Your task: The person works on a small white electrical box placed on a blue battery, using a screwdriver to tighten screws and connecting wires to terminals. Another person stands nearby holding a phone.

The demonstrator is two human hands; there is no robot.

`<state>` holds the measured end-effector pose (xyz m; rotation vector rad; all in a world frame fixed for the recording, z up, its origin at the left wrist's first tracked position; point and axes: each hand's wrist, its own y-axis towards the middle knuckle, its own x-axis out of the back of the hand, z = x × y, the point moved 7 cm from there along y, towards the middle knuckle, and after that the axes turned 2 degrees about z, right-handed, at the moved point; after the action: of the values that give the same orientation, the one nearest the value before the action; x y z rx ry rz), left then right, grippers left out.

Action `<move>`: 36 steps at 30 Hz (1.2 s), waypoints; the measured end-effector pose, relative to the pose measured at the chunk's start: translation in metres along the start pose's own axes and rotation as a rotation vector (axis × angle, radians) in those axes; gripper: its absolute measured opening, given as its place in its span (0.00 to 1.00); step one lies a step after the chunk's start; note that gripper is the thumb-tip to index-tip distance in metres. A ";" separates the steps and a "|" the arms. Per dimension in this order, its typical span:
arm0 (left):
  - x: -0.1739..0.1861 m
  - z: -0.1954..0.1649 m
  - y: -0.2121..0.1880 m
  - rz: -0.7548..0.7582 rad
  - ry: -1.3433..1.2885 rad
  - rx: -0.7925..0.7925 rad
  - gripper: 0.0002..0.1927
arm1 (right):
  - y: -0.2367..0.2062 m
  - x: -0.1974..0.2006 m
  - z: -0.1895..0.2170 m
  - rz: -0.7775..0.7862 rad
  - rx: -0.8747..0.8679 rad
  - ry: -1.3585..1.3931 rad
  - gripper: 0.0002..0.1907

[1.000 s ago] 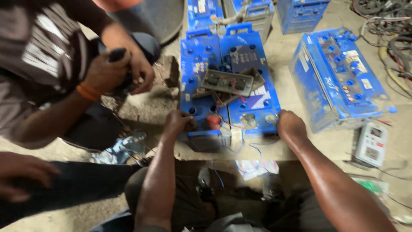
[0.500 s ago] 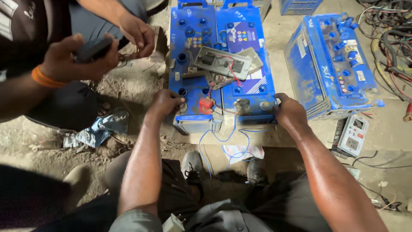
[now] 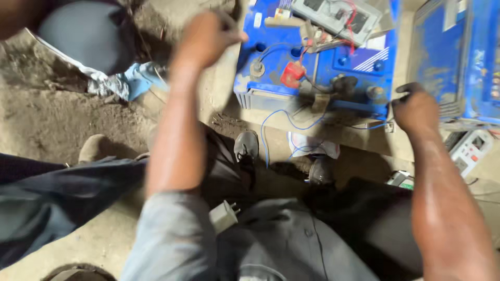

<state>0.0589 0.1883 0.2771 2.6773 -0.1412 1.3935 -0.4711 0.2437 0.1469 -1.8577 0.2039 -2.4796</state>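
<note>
A blue battery (image 3: 333,62) lies on the dirt floor in front of me, with a red terminal cap (image 3: 291,74) and a grey device (image 3: 338,13) on top. My left hand (image 3: 205,39) is blurred at the battery's left edge with its fingers curled; whether it grips anything is unclear. My right hand (image 3: 414,106) is closed on the battery's right front corner. A thin blue wire (image 3: 266,132) hangs from the battery's front face.
A second blue battery (image 3: 461,57) stands at the right, with a white meter (image 3: 471,148) below it. My shoes (image 3: 246,145) are under the battery's front. Another person's dark knee (image 3: 86,36) and a blue cloth (image 3: 130,83) are at the left. A white plug (image 3: 224,216) rests in my lap.
The view has dropped closer over my lap. My left hand has moved from the battery's front left corner up along its left edge. My right hand stays on the right corner.
</note>
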 end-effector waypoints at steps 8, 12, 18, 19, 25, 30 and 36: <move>0.106 0.029 -0.159 -0.125 -0.406 0.301 0.09 | 0.008 -0.020 -0.052 0.034 0.117 -0.002 0.18; 0.078 -0.047 -0.251 0.159 -0.009 0.231 0.04 | 0.017 -0.070 -0.069 0.150 -0.012 0.334 0.22; -0.016 -0.115 -0.363 0.484 0.224 0.110 0.34 | 0.025 -0.030 -0.063 0.123 0.171 -0.067 0.22; -0.026 -0.120 -0.372 0.517 0.261 0.112 0.35 | 0.022 -0.035 -0.074 0.230 -0.064 0.142 0.20; -0.018 -0.120 -0.360 0.427 0.186 0.384 0.27 | -0.017 -0.027 -0.062 0.168 -0.093 0.072 0.26; 0.082 -0.134 -0.306 0.011 0.157 0.131 0.28 | -0.027 -0.023 -0.059 0.111 -0.084 -0.017 0.23; 0.113 -0.133 -0.150 -0.240 -0.098 -0.321 0.29 | -0.026 0.003 -0.033 -0.048 -0.116 0.011 0.26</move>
<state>0.0366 0.3528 0.4356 2.4044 -0.0453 1.0688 -0.5027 0.2717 0.1439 -1.9145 0.3131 -2.5618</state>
